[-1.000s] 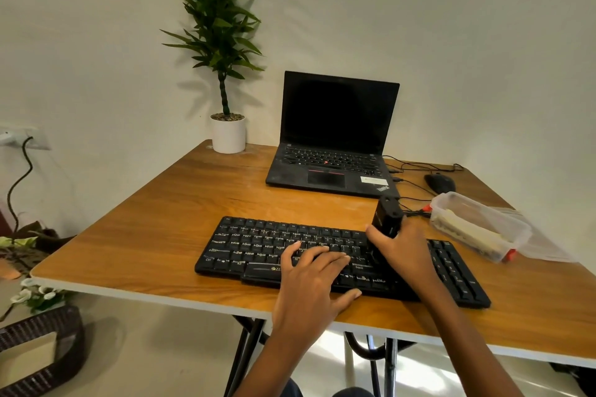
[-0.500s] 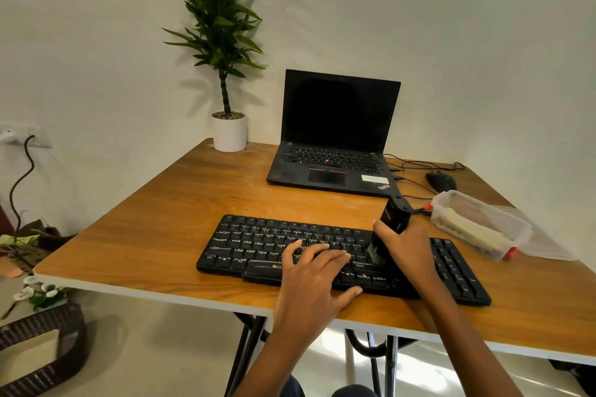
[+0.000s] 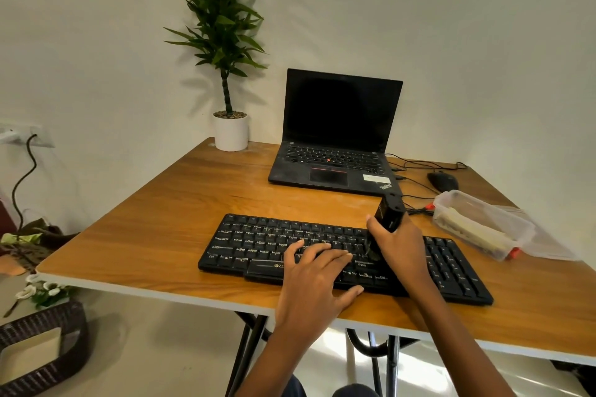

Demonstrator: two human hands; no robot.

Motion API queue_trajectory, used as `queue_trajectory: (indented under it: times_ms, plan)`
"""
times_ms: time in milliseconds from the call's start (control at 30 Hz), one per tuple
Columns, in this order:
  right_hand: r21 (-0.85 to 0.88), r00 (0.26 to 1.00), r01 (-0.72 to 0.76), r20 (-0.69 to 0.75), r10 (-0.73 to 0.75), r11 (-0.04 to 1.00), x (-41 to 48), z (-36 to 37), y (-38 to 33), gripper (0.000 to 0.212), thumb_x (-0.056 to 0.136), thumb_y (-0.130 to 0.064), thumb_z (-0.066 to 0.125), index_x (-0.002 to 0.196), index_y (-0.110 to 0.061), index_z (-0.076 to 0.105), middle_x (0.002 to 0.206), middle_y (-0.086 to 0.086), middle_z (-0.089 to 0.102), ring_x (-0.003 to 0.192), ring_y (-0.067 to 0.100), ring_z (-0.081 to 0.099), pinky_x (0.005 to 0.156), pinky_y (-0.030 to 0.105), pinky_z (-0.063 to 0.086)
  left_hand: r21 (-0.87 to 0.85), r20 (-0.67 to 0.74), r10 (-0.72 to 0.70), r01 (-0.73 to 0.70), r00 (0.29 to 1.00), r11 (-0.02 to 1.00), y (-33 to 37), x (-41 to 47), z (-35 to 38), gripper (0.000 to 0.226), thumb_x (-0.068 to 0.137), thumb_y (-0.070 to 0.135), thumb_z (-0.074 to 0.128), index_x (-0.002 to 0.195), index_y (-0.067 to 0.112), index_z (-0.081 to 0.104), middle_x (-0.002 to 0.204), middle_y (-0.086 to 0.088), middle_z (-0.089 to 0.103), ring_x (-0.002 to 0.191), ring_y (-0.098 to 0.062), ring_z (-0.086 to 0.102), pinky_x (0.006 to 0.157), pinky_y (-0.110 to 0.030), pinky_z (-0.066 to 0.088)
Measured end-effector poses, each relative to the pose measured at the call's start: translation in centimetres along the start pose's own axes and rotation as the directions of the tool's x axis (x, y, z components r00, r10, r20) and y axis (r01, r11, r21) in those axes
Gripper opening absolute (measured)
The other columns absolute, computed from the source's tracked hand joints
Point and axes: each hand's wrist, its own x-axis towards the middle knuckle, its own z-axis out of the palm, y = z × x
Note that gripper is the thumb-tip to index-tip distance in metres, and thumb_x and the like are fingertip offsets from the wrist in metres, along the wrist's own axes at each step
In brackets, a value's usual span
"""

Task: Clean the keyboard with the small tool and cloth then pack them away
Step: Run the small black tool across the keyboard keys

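Wooden table, glossy grain, pale edge, across the middle of the frame.

Item one: my right hand, fingers wrapped round the small tool, a black boxy body tilted so its lower tip meets the keys right of centre.

Item two: my left hand, fingers spread flat, pressing the keyboard steady. Matte black, ridged with keys.

Right of frame: clear plastic tub, probably for packing away.
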Motion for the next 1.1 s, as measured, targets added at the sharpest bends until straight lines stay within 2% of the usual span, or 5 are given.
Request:
queue_trajectory:
  times_ms: [167,533,733,900,1100]
  plan:
    - [-0.005,0.996,0.013,0.087,-0.012,1.0,-0.6,0.2,0.4,0.019,0.083,-0.035,0.062,0.085,-0.017,0.055,0.077,-0.001,0.06,0.072,0.015,0.058,0.067,0.031,0.047,-0.004,0.001,-0.009,0.009,1.0,1.0,-0.1,0.1,0.0,0.049,0.081,0.066,0.043,0.109,0.034,0.067,0.107,0.021,0.067,0.108,-0.002,0.057,0.103,-0.038,0.025]
    - [0.044,0.984,-0.073,0.163,0.065,0.996,0.3,-2.0,0.7,0.016,0.084,-0.025,0.064,0.083,-0.01,0.06,0.08,0.005,0.063,0.078,0.019,0.06,0.071,0.033,0.046,-0.036,-0.002,-0.008,0.008,1.0,0.999,-0.1,0.1,0.0,0.042,0.081,0.066,0.045,0.101,0.037,0.068,0.109,0.023,0.065,0.11,-0.002,0.056,0.104,-0.038,0.024]
    - [0.008,0.967,-0.073,0.247,0.069,0.997,0.6,-3.2,-0.1,0.012,0.084,-0.026,0.064,0.082,-0.019,0.055,0.077,-0.005,0.058,0.074,0.011,0.057,0.063,0.022,0.044,-0.029,0.014,0.005,-0.004,1.0,1.0,-0.1,0.0,-0.1,0.04,0.082,0.066,0.044,0.102,0.04,0.067,0.11,0.021,0.065,0.111,-0.004,0.056,0.104,-0.04,0.024]
    - [0.084,0.994,-0.04,0.109,0.03,0.996,-0.5,-2.7,-0.1,0.013,0.083,-0.023,0.066,0.078,-0.015,0.057,0.076,0.0,0.061,0.074,0.016,0.06,0.062,0.023,0.043,-0.029,0.019,0.012,-0.012,1.0,1.0,0.1,0.0,-0.3,0.037,0.083,0.062,0.042,0.1,0.042,0.068,0.11,0.022,0.064,0.111,-0.005,0.056,0.105,-0.039,0.022]
    - [0.026,0.977,-0.09,0.195,0.084,0.996,-0.4,-3.5,0.0,0.011,0.082,-0.021,0.066,0.077,-0.015,0.058,0.076,0.001,0.061,0.074,0.016,0.058,0.063,0.026,0.045,-0.045,0.023,0.018,-0.017,1.0,0.999,0.0,0.0,-0.3,0.035,0.083,0.062,0.043,0.097,0.041,0.067,0.11,0.022,0.064,0.112,-0.005,0.054,0.105,-0.038,0.022]
